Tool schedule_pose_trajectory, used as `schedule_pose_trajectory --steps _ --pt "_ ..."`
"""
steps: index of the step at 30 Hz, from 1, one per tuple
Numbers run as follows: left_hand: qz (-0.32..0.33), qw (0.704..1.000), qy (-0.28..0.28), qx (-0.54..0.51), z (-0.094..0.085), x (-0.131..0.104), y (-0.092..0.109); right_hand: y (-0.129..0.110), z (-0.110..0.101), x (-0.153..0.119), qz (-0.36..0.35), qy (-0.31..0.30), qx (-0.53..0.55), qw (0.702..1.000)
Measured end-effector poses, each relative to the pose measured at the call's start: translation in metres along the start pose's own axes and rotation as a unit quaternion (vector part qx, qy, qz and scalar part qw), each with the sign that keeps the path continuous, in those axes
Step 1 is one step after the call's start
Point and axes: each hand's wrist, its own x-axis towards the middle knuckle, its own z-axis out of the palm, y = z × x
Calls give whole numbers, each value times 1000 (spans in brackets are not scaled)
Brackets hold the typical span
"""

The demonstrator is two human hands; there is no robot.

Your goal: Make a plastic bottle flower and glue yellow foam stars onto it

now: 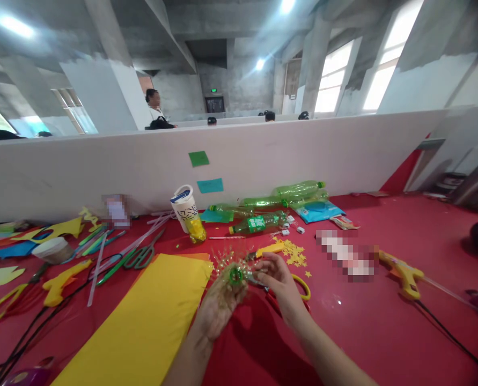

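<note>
A cut green plastic bottle top, its clear wall slit into thin strips that fan outward, rests in my left hand. The fingers of that hand curl round it from below, with the green neck facing me. My right hand is at the right side of the piece, thumb and fingertips pinched together by the strips; whether a strip lies between them is too small to make out. Under and beside my right hand lie scissors with red and yellow handles. Behind it are a yellow cutter and yellow paper stars.
Yellow paper sheets lie to the left, near green-handled scissors and a yellow glue gun. Green bottles and a paper cup stand or lie before the white partition. Another glue gun lies right, its cord trailing.
</note>
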Motion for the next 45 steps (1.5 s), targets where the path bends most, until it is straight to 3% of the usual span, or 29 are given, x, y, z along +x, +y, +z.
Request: schedule_pose_trajectory --steps 5,11,15,20,24,29,35,40,45 --pt "4 998 -16 62 6 -4 -5 15 7 -5 28 -49 -10 998" --pt "-1 994 -13 104 22 -10 -6 21 11 -9 14 -49 -2 999" --pt "9 992 -5 123 19 -8 -8 19 11 -9 13 -53 5 999" --pt "62 976 72 194 5 -2 -15 15 8 -9 -6 -30 -8 999" --pt "114 964 52 233 9 -7 -16 16 5 -9 -34 -9 -56 998" --pt "109 968 -3 225 16 -16 -20 23 6 -13 -85 43 -149 984" --pt "131 964 35 227 8 -8 -22 22 7 -15 -133 41 -208 968" --pt "170 956 7 239 12 -4 -16 22 8 -13 -158 20 -222 962" --pt "173 962 19 209 11 -3 -13 5 -2 -11 -199 65 -234 949"
